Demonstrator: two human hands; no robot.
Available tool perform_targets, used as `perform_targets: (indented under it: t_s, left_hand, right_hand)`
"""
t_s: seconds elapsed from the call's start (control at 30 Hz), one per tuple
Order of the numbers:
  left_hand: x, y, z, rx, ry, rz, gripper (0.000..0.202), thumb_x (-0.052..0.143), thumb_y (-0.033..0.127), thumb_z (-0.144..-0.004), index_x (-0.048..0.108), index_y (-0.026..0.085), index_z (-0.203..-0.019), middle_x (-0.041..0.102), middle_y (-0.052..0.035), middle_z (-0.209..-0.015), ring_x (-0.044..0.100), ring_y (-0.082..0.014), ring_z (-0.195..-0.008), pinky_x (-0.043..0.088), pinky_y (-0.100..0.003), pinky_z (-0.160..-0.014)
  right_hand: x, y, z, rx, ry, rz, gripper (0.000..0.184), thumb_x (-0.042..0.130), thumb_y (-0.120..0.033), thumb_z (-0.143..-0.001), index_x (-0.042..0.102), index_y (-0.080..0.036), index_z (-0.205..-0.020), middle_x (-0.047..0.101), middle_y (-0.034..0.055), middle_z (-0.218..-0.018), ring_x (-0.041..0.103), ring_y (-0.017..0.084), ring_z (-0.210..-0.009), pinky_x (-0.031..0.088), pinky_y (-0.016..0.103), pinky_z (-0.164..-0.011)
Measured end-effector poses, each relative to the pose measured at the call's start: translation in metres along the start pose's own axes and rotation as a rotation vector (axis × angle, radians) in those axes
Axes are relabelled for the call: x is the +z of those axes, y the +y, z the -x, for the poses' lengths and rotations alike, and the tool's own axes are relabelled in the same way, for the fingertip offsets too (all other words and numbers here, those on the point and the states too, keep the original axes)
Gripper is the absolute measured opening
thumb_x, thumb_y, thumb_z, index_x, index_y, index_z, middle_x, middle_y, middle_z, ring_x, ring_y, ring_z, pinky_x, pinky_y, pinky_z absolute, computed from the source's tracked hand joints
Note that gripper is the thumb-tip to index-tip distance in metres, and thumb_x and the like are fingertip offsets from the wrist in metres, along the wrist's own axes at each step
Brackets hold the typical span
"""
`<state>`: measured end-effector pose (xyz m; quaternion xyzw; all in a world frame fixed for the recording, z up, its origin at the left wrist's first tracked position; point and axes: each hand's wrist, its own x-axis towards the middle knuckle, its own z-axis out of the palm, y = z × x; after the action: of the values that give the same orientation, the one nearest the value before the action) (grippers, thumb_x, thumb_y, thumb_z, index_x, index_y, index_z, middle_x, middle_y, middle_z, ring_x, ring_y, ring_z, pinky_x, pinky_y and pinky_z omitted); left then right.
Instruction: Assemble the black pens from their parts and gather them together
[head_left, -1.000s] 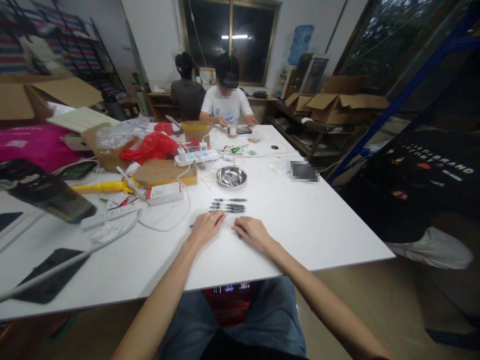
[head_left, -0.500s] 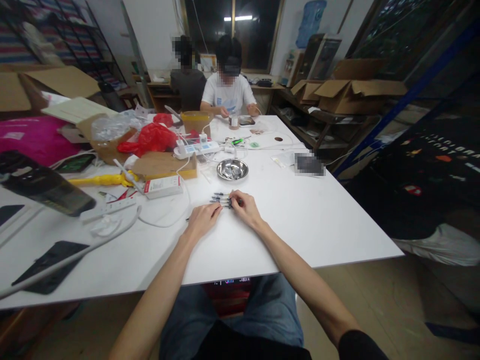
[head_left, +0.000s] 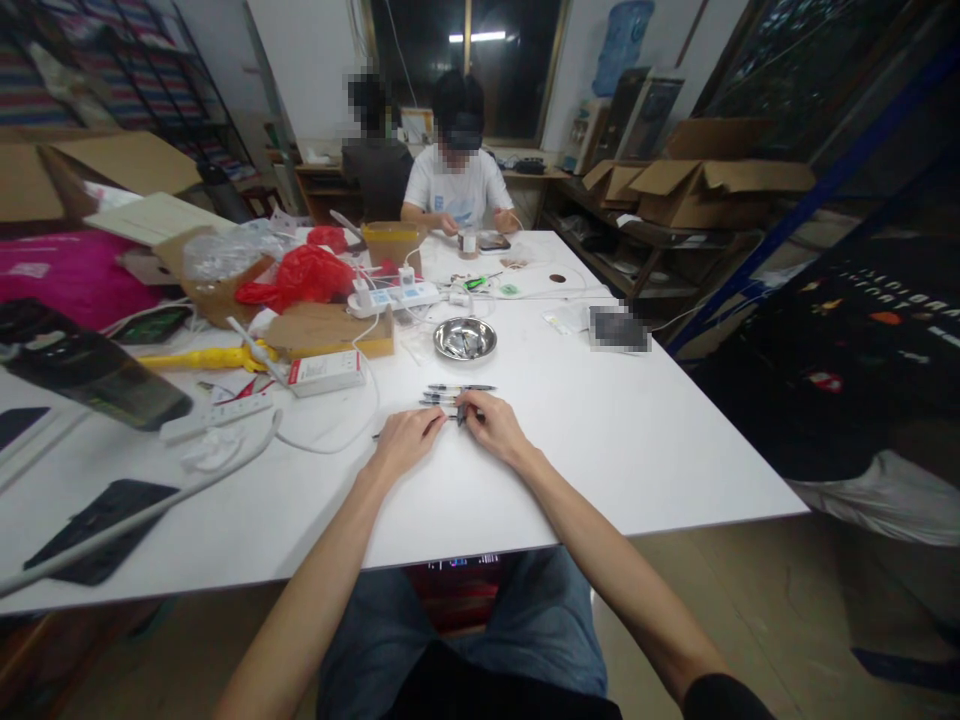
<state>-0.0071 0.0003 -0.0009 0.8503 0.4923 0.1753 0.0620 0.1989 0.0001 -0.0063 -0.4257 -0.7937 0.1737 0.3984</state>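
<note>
My left hand (head_left: 409, 438) is closed around a pen, resting low on the white table (head_left: 585, 440). The pen's dark back end (head_left: 376, 437) sticks out to the left of that hand, and its thin front points right. Facing it, my right hand (head_left: 493, 424) pinches a small dark piece (head_left: 460, 412) that looks like a pen cap, close to the pen's front; whether they touch I cannot tell. Just beyond the hands several pens (head_left: 463, 387) lie side by side, partly covered by my right fingers. A shiny metal bowl (head_left: 465, 354) with small dark pieces in it stands farther back.
To the left are a white box (head_left: 325, 372), a power strip (head_left: 396, 297), cables, a dark bottle (head_left: 90, 365), red plastic bags (head_left: 304, 278) and a black flat object (head_left: 103, 530). A co-worker (head_left: 456, 185) sits across the table. A pixelated dark object (head_left: 619, 329) lies right.
My right hand has shifted slightly toward me, away from the row of pens, and the dark cap-like piece now shows in its fingers. More of the pens is uncovered. My left hand has stayed put.
</note>
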Motion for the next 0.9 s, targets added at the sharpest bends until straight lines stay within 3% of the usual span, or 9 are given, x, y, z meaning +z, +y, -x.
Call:
perform_targets:
  t_s: [0.3, 0.63, 0.77, 0.9]
  left_hand:
    - [-0.002, 0.002, 0.001, -0.025, -0.017, -0.011, 0.032, 0.039, 0.04, -0.101, 0.068, 0.025, -0.099, 0.076, -0.0036, -0.093, 0.07, -0.0217, -0.085, 0.043, -0.027, -0.069]
    - [-0.003, 0.004, 0.002, 0.006, 0.006, 0.058, 0.033, 0.038, 0.04, -0.101, 0.067, 0.025, -0.097, 0.074, -0.0027, -0.094, 0.068, -0.0205, -0.086, 0.044, -0.028, -0.073]
    - [-0.003, 0.005, 0.003, 0.02, 0.022, 0.116, 0.03, 0.04, 0.037, -0.1, 0.067, 0.025, -0.096, 0.073, -0.0017, -0.09, 0.066, -0.0187, -0.083, 0.044, -0.027, -0.074]
    - [-0.004, 0.007, 0.004, 0.031, 0.06, 0.188, 0.029, 0.041, 0.037, -0.1, 0.066, 0.025, -0.094, 0.071, -0.0009, -0.086, 0.065, -0.0173, -0.078, 0.044, -0.026, -0.073]
  right_hand:
    - [-0.001, 0.0, 0.001, 0.011, 0.009, 0.013, 0.033, 0.048, -0.006, -0.083, 0.064, -0.02, -0.108, 0.068, 0.0038, -0.092, 0.062, 0.018, -0.08, 0.047, 0.027, -0.076]
    - [-0.005, -0.001, 0.002, 0.007, -0.001, 0.091, 0.026, 0.057, -0.014, -0.087, 0.063, -0.022, -0.111, 0.067, 0.0084, -0.106, 0.06, 0.023, -0.099, 0.048, 0.033, -0.084]
    - [-0.008, -0.009, 0.0, 0.119, 0.132, -0.116, 0.02, 0.061, -0.027, -0.088, 0.06, -0.021, -0.108, 0.067, 0.0045, -0.089, 0.061, 0.02, -0.084, 0.049, 0.031, -0.075]
    - [-0.006, -0.02, -0.004, 0.332, 0.24, -0.563, 0.024, 0.05, -0.046, -0.094, 0.051, -0.023, -0.099, 0.059, -0.0042, -0.062, 0.054, 0.013, -0.053, 0.043, 0.023, -0.051]
